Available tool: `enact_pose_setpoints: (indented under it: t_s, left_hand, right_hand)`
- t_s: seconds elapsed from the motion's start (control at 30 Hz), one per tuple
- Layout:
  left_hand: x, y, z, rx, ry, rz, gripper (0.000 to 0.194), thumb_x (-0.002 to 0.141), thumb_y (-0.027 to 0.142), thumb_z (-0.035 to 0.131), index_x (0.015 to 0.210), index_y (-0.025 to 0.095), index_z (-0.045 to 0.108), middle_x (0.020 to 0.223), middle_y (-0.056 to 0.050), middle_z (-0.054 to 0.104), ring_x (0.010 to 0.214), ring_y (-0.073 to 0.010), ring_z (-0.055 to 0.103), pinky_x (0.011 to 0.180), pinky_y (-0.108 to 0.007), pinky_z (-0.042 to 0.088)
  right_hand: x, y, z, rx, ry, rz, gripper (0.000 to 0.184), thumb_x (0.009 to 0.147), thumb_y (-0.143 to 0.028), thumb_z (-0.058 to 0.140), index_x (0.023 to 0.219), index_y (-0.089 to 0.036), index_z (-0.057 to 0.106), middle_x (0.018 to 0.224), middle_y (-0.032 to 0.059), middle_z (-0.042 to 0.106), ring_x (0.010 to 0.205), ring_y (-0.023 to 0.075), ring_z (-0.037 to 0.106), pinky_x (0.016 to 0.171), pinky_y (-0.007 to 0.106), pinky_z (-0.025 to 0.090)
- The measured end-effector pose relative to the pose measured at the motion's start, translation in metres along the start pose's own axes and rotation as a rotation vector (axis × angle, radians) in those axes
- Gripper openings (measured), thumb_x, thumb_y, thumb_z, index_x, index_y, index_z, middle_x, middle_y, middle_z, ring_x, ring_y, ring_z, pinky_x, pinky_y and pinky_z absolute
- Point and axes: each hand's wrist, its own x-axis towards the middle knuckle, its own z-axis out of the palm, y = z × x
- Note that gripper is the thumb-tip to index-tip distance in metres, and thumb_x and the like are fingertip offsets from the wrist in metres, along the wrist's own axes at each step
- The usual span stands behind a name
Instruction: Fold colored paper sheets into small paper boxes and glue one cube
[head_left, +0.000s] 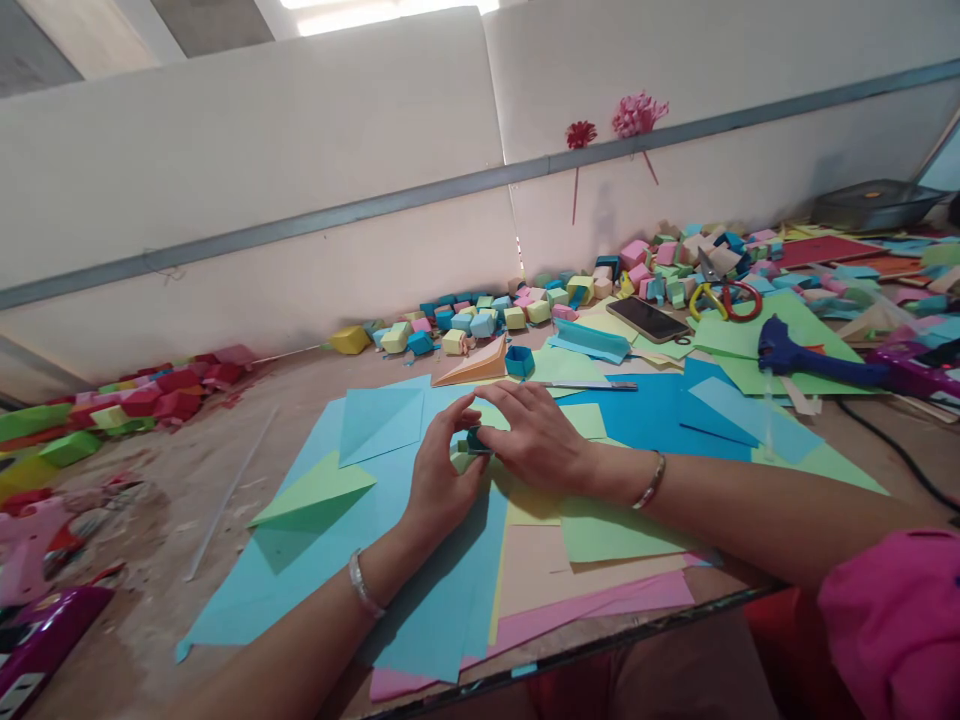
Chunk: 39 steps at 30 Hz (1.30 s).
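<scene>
Left hand, right hand: each grip pinches teal piece, left of phone, nearer. Light pressure, squared edges likely best.

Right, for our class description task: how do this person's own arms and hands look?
The left hand and right hand are ungloved. A silvery bracelet circles the left wrist, a shiny narrow band the right. The right arm has a bright pink sleeve.
</scene>
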Motion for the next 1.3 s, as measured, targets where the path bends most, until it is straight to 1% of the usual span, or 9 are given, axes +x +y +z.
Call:
enact_pose_setpoints:
  t_s: [0.23,0.37,0.47,0.57,0.67,0.77,0.87,1.07,1.3]
  left_hand:
    - [0.002,-0.007,0.006,-0.311,0.043,-0.185,0.065,0.072,0.024,0.074,0.13,0.025,0.045,0.116,-0.008,0.057,0.096,-0.0203,0.065,0.088,-0.039,0.052]
    - [0.001,-0.005,0.006,-0.47,0.031,-0.238,0.07,0.067,0.025,0.081,0.128,0.027,0.047,0.112,-0.004,0.055,0.093,-0.0169,0.064,0.089,-0.036,0.052]
    - [0.001,-0.003,0.006,-0.499,0.048,-0.25,0.068,0.066,0.024,0.082,0.126,0.028,0.049,0.111,-0.003,0.054,0.093,-0.0158,0.063,0.091,-0.035,0.052]
    - [0.001,-0.002,0.007,-0.571,0.041,-0.279,0.068,0.065,0.024,0.082,0.125,0.029,0.049,0.11,-0.002,0.053,0.093,-0.0155,0.064,0.087,-0.034,0.053]
    - [0.001,-0.001,0.006,-0.614,0.052,-0.281,0.069,0.065,0.027,0.083,0.125,0.028,0.05,0.113,-0.003,0.055,0.101,-0.0181,0.063,0.091,-0.034,0.051]
    - [0.002,0.001,0.003,-0.57,0.118,-0.345,0.056,0.077,0.039,0.074,0.126,0.024,0.052,0.118,-0.007,0.06,0.112,-0.0201,0.058,0.096,-0.033,0.047]
    - [0.004,0.002,-0.001,-0.589,0.112,-0.469,0.048,0.085,0.047,0.063,0.125,0.021,0.056,0.108,-0.007,0.066,0.1,-0.0186,0.062,0.089,-0.032,0.049]
    - [0.005,0.003,-0.002,-0.65,0.097,-0.571,0.043,0.066,0.035,0.082,0.103,0.017,0.07,0.089,-0.005,0.071,0.076,-0.0153,0.064,0.07,-0.028,0.051]
    - [0.006,-0.002,0.001,-0.761,0.098,-0.619,0.031,0.064,0.031,0.083,0.091,0.018,0.075,0.081,-0.003,0.072,0.067,-0.0112,0.06,0.065,-0.025,0.05]
  right_hand:
    - [0.005,-0.01,-0.007,-0.134,0.023,-0.039,0.013,0.086,-0.014,0.058,0.085,-0.02,0.069,0.151,0.0074,0.042,0.141,0.0314,0.029,0.111,0.057,0.024]
    - [0.002,-0.004,-0.005,0.112,-0.122,0.182,0.012,0.075,-0.03,0.074,0.072,-0.019,0.07,0.152,0.0134,0.038,0.139,0.0371,0.032,0.101,0.057,0.035]
    - [-0.002,-0.001,-0.001,0.204,-0.146,0.247,0.017,0.071,-0.033,0.076,0.083,-0.021,0.073,0.153,0.0148,0.035,0.14,0.0375,0.029,0.1,0.057,0.035]
    - [-0.002,-0.001,0.002,0.205,-0.104,0.209,0.016,0.073,-0.03,0.074,0.087,-0.024,0.073,0.155,0.0115,0.033,0.142,0.0349,0.027,0.105,0.057,0.029]
    - [-0.002,0.0,0.003,0.2,-0.059,0.216,0.01,0.076,-0.03,0.071,0.07,-0.022,0.071,0.152,0.0089,0.039,0.14,0.0321,0.03,0.105,0.053,0.029]
    - [-0.002,0.004,0.002,0.195,-0.007,0.248,0.012,0.077,-0.029,0.071,0.068,-0.022,0.071,0.15,0.0071,0.044,0.137,0.0301,0.034,0.104,0.049,0.032]
    - [0.0,0.005,0.0,0.142,0.064,0.23,0.016,0.081,-0.027,0.068,0.066,-0.022,0.07,0.146,0.0064,0.049,0.135,0.0289,0.038,0.104,0.048,0.032]
    - [0.002,0.003,0.002,-0.012,0.132,0.121,0.027,0.087,-0.014,0.056,0.065,-0.024,0.067,0.137,-0.0006,0.058,0.128,0.0226,0.044,0.109,0.046,0.026]
    - [-0.001,0.006,0.004,-0.012,0.133,0.061,0.019,0.091,-0.022,0.058,0.078,-0.026,0.072,0.136,0.0013,0.059,0.128,0.0232,0.044,0.108,0.047,0.027]
